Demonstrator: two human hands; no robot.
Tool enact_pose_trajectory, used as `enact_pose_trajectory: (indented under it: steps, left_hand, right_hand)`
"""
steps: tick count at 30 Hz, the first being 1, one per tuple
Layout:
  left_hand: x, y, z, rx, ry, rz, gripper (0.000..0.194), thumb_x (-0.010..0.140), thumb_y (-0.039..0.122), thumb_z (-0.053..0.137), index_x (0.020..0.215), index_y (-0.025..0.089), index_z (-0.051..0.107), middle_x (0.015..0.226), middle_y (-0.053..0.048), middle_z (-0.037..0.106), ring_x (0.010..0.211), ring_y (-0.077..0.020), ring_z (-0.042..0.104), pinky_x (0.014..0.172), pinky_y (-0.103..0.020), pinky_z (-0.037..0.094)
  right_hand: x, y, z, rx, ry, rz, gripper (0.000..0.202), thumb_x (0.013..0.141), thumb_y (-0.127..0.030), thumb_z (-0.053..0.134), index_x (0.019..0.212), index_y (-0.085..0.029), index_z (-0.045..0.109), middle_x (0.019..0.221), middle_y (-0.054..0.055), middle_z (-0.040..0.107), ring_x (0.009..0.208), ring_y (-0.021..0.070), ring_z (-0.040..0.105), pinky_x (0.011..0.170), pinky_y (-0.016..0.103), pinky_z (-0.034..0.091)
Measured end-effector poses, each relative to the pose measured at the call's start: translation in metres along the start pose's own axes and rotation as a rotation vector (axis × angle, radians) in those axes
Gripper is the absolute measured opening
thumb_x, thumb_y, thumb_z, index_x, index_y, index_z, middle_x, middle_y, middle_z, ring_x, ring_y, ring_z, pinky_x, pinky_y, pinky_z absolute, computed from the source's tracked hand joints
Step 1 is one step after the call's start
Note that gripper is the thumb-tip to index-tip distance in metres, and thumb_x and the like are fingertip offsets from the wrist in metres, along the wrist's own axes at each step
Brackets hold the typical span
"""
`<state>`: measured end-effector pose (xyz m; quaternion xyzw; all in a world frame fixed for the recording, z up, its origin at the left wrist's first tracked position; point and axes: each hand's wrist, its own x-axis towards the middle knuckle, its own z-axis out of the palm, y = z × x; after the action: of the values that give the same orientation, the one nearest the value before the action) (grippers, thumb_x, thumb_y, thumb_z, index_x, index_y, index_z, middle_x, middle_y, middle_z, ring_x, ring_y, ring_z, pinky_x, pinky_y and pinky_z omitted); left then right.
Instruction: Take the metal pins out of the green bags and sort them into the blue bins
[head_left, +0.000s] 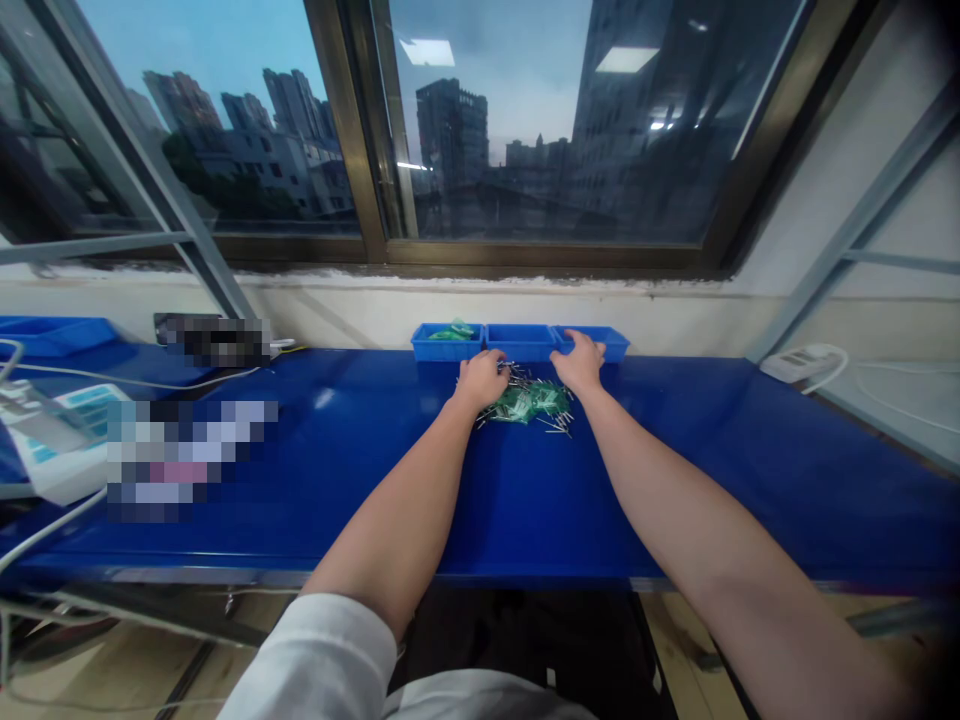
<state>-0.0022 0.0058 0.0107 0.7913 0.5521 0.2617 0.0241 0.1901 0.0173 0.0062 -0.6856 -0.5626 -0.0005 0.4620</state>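
A loose pile of thin metal pins or nail-like pieces (556,428) lies on the blue table, mixed with green see-through plastic bags (525,402). At the upper left edge of this pile, my left hand (482,380) has its fingers curled together; what they hold, if anything, is hidden. My right hand (581,364) is at the front wall of the right blue bin (615,345), thumb and fingers spread, with nothing visible in it. Behind the pile, the middle blue bin (519,345) joins the left blue bin (448,350), which contains green bags (454,331).
A window (480,255) rises behind the blue table (360,480). To the left are a white scale-like device (71,440), cables and another blue tray (56,335). A white power strip (802,362) sits at the right. Grey metal posts (847,255) flank the table.
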Motion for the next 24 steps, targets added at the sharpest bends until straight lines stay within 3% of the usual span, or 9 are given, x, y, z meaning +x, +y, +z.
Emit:
enact_pose_trajectory:
  steps: [4, 7, 13, 18, 24]
  left_hand:
    - [-0.001, 0.0, 0.0, -0.004, -0.031, 0.009, 0.029, 0.084, 0.033, 0.047, 0.109, 0.023, 0.058, 0.114, -0.006, 0.061, 0.107, -0.0245, 0.055, 0.092, -0.039, 0.038]
    - [-0.001, 0.0, 0.001, -0.002, -0.052, 0.011, 0.031, 0.084, 0.036, 0.046, 0.11, 0.022, 0.059, 0.115, -0.007, 0.061, 0.106, -0.0239, 0.055, 0.092, -0.037, 0.039]
    - [-0.002, 0.0, 0.001, 0.03, -0.088, 0.026, 0.044, 0.085, 0.051, 0.04, 0.111, 0.022, 0.061, 0.117, -0.008, 0.061, 0.107, -0.0248, 0.056, 0.09, -0.034, 0.04]
    - [-0.005, 0.002, 0.001, 0.052, -0.157, 0.074, 0.046, 0.084, 0.056, 0.038, 0.107, 0.026, 0.064, 0.114, -0.005, 0.064, 0.104, -0.0242, 0.058, 0.087, -0.032, 0.043]
    - [-0.005, 0.0, 0.002, 0.084, -0.19, 0.108, 0.041, 0.084, 0.049, 0.04, 0.106, 0.025, 0.064, 0.112, -0.005, 0.065, 0.103, -0.0233, 0.059, 0.085, -0.03, 0.045]
  right_hand:
    - [0.002, 0.004, -0.002, -0.029, -0.133, 0.09, 0.073, 0.061, -0.033, 0.064, 0.13, -0.021, 0.046, 0.144, 0.011, 0.033, 0.121, 0.04, 0.031, 0.093, 0.056, 0.033]
    - [0.0, 0.003, -0.002, -0.032, -0.186, 0.077, 0.075, 0.06, -0.034, 0.065, 0.132, -0.024, 0.044, 0.149, 0.009, 0.022, 0.123, 0.0407, 0.028, 0.093, 0.054, 0.033]
    - [-0.008, -0.003, 0.004, -0.037, -0.111, -0.076, 0.047, 0.068, -0.029, 0.056, 0.114, -0.02, 0.059, 0.133, 0.012, 0.045, 0.121, 0.0307, 0.035, 0.097, 0.047, 0.031]
    - [-0.018, -0.012, 0.01, -0.08, -0.288, -0.223, 0.036, 0.071, -0.036, 0.057, 0.103, -0.021, 0.065, 0.114, 0.009, 0.057, 0.111, 0.0272, 0.044, 0.094, 0.042, 0.034]
    - [-0.026, -0.017, 0.011, -0.204, -0.476, -0.238, 0.033, 0.074, -0.042, 0.056, 0.097, -0.023, 0.07, 0.111, 0.009, 0.061, 0.108, 0.0288, 0.046, 0.09, 0.041, 0.036]
